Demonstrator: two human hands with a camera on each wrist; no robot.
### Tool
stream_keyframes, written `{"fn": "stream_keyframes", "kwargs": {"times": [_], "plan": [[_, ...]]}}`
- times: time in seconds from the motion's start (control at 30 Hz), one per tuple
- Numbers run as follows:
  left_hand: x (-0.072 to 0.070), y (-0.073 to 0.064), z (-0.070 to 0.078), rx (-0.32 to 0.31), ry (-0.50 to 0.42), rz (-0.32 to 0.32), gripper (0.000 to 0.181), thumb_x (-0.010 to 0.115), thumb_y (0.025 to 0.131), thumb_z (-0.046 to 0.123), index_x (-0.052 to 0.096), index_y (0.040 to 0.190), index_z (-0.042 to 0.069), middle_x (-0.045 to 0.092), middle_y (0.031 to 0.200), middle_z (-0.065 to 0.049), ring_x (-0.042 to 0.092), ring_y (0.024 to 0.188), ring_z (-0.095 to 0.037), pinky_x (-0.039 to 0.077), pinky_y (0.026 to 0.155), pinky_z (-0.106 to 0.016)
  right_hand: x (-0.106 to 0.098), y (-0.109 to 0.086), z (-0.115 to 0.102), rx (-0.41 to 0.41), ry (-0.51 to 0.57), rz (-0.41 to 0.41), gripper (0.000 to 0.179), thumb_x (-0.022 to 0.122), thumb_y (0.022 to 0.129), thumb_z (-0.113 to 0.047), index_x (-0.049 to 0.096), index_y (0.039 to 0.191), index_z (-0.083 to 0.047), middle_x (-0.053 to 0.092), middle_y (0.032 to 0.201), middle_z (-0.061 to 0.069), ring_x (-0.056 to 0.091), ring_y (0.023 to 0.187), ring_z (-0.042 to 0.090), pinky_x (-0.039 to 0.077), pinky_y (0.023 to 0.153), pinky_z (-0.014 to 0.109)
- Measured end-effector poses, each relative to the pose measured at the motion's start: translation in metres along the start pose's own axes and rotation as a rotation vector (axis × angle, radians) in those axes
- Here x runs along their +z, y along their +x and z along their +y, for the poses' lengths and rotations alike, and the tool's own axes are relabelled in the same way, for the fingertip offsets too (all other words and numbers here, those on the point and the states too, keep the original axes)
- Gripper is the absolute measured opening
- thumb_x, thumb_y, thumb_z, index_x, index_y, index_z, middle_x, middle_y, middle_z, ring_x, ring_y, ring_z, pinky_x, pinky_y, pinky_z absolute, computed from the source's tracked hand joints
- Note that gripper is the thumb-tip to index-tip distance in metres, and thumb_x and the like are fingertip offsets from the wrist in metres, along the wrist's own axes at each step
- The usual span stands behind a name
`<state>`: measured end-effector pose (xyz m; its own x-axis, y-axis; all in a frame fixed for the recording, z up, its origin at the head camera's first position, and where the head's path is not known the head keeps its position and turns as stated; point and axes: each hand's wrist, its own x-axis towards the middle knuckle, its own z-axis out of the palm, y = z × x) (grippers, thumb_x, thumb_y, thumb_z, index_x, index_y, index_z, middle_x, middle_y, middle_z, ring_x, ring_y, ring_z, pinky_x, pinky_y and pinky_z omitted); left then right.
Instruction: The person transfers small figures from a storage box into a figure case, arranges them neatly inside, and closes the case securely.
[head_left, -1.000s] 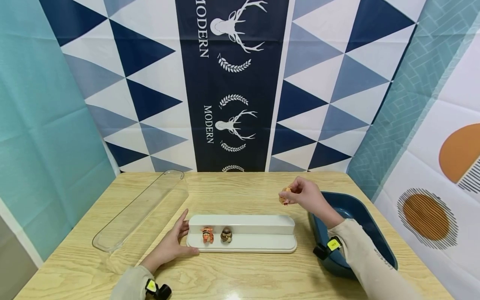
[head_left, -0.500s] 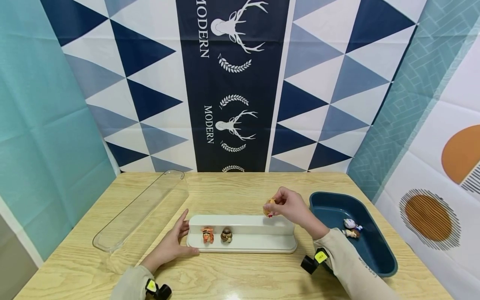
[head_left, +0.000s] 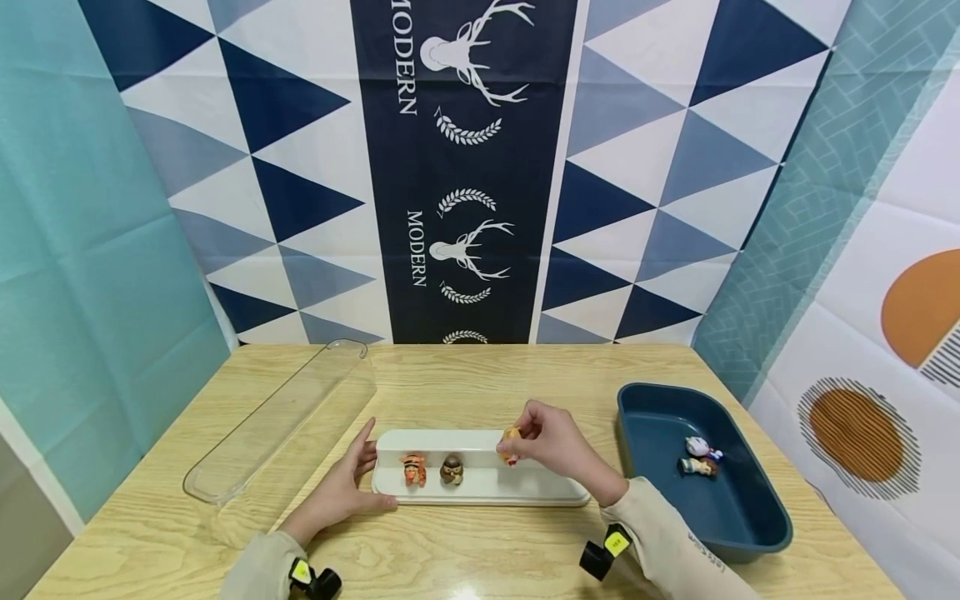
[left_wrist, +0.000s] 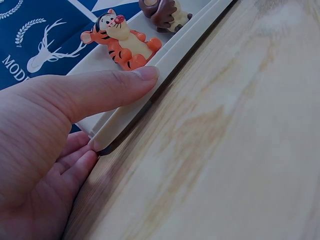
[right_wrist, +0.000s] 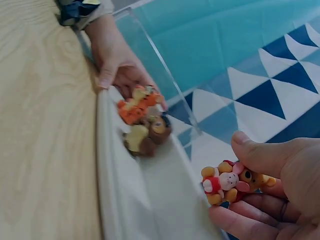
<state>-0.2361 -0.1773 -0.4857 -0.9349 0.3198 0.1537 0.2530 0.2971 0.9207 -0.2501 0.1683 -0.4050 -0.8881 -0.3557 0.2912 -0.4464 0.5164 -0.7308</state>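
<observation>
My right hand pinches a small yellow bear figurine over the right half of a white stepped display stand. The right wrist view shows the bear figurine with a small pink piglet on its front. At the stand's left end, my left hand holds the corner, thumb along the front rim and fingers round the end. An orange tiger figurine and a brown owl figurine sit side by side on the lower step, the tiger nearer the left thumb.
A dark blue bin stands at the right, with a white-headed figurine and a brown-haired figurine lying in it. A clear plastic cover lies at the left on the wooden table. Patterned curtains hang behind.
My right hand has moved left and down from beside the bin to the stand, carrying the bear figurine. The bin's figurines have come into view. My left hand has stayed put.
</observation>
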Motion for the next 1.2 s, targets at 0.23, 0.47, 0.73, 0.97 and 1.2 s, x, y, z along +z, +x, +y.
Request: {"fn": "stream_keyframes", "kwargs": {"times": [0.23,0.47,0.73,0.97,1.2], "plan": [[-0.001,0.0,0.001,-0.002,-0.002,-0.01,0.128,0.091,0.071,0.007,-0.001,0.159,0.002,0.039,0.145,-0.029,0.04,0.134,-0.043,0.03,0.116,-0.046,0.019,-0.007,0.001,-0.063,-0.067,0.006,0.034,0.088,0.076,-0.018,0.055,0.078,-0.011,0.059,0.07,-0.007,0.053,0.061,0.004,0.046,0.052,0.021],[-0.002,-0.001,0.002,-0.003,-0.007,-0.013,0.128,0.091,0.07,0.007,-0.001,0.159,0.003,0.038,0.145,-0.029,0.04,0.134,-0.044,0.03,0.116,-0.047,0.033,-0.014,0.002,-0.136,-0.099,0.011,0.034,0.087,0.077,-0.016,0.054,0.077,-0.012,0.059,0.068,-0.01,0.053,0.058,0.001,0.047,0.052,0.02],[-0.002,0.0,0.001,0.004,-0.015,-0.013,0.128,0.091,0.071,0.007,-0.002,0.159,0.003,0.039,0.144,-0.028,0.04,0.134,-0.043,0.029,0.116,-0.048,0.044,-0.017,0.0,-0.187,-0.189,0.008,0.035,0.086,0.078,-0.016,0.052,0.075,-0.011,0.064,0.067,-0.005,0.057,0.058,-0.001,0.048,0.05,0.018],[0.0,-0.001,0.002,-0.002,-0.018,-0.016,0.127,0.09,0.072,0.007,-0.002,0.159,0.003,0.04,0.144,-0.028,0.041,0.134,-0.043,0.029,0.116,-0.048,0.046,-0.019,-0.001,-0.186,-0.273,0.011,0.036,0.085,0.08,-0.021,0.05,0.075,-0.012,0.056,0.063,-0.009,0.046,0.052,-0.003,0.04,0.044,0.017],[-0.001,-0.001,0.002,0.005,-0.003,-0.014,0.127,0.09,0.072,0.008,-0.002,0.159,0.002,0.041,0.143,-0.028,0.041,0.133,-0.043,0.029,0.116,-0.049,0.045,-0.017,0.004,-0.342,-0.532,0.1,0.045,0.086,0.076,-0.037,0.046,0.071,-0.015,0.04,0.06,-0.011,0.033,0.053,0.003,0.028,0.043,0.017]]}}
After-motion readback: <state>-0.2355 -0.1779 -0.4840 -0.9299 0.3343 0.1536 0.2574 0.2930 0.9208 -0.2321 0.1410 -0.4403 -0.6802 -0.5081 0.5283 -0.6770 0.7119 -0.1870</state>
